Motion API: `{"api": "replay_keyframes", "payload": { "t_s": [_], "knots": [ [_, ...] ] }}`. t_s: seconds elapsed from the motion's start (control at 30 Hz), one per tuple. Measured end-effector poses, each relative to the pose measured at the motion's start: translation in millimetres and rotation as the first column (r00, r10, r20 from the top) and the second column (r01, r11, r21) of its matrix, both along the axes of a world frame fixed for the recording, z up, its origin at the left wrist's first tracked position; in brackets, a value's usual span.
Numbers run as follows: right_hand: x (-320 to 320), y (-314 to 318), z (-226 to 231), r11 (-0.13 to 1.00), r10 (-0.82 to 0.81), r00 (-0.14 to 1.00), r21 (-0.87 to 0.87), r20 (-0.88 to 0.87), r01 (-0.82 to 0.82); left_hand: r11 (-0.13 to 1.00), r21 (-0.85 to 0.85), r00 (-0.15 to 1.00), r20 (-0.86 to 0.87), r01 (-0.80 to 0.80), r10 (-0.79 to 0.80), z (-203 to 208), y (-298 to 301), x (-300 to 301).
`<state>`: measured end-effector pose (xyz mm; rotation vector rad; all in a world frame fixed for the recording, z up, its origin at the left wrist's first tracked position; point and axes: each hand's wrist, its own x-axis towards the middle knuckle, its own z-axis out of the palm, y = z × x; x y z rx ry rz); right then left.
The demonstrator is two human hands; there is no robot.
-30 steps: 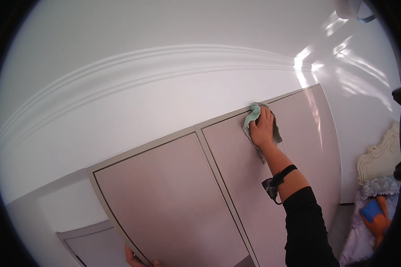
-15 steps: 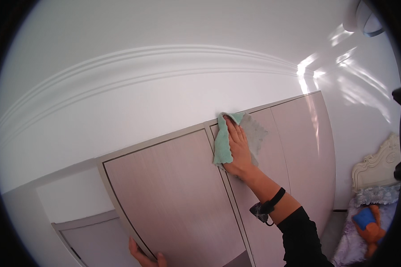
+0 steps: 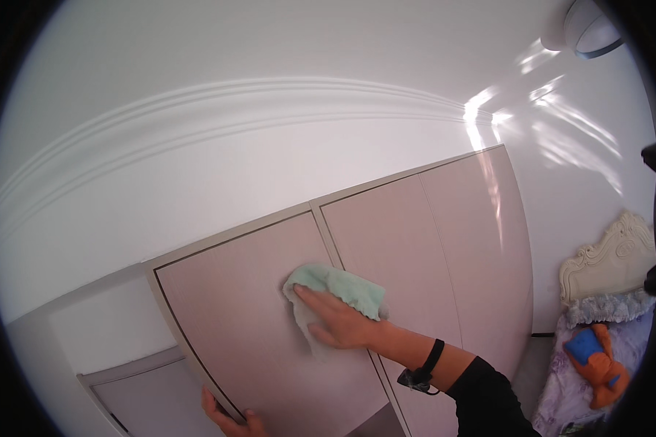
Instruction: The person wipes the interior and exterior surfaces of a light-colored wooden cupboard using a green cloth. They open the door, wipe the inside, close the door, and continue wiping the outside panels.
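Note:
A green and grey cleaning cloth (image 3: 353,289) lies against the upper part of the left wardrobe door (image 3: 233,306), near the divider between the doors. My right hand (image 3: 335,317) presses it to the pinkish wood-grain panel, fingers pointing left, part of the cloth hanging below the palm. At the bottom of the view, my left hand (image 3: 229,421) grips the wardrobe's left side edge, fingers on the outside and thumb on the front; the rest of that hand is cut off. A black strap with a small device (image 3: 423,371) sits on my right wrist.
White wall and curved ceiling moulding (image 3: 270,91) rise above the wardrobe. A grey-framed door (image 3: 146,393) stands at lower left. To the right is a bed with a carved cream headboard (image 3: 608,255) and an orange and blue plush toy (image 3: 598,360). A ceiling lamp (image 3: 590,29) shows at upper right.
My right hand has carried the cloth down and left, from the wardrobe's top edge by the divider onto the left door. My left hand stays at the side edge. The view has shifted slightly.

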<state>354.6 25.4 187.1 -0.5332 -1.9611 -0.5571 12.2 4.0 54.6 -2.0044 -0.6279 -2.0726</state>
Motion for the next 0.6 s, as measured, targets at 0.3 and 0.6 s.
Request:
{"api": "replay_keyframes", "payload": {
  "t_s": [0.3,0.6],
  "knots": [
    [62.4,9.6,76.0,0.978,-0.129,0.962,0.130,-0.240,0.163,0.962,-0.273,0.992,0.122,-0.010,0.045,5.9,-18.2,14.7],
    [184.0,60.1,90.8,0.904,-0.280,0.813,0.144,-0.510,0.402,0.943,-0.323,0.984,0.125,-0.083,0.129,9.3,-21.1,18.9]
  ]
}}
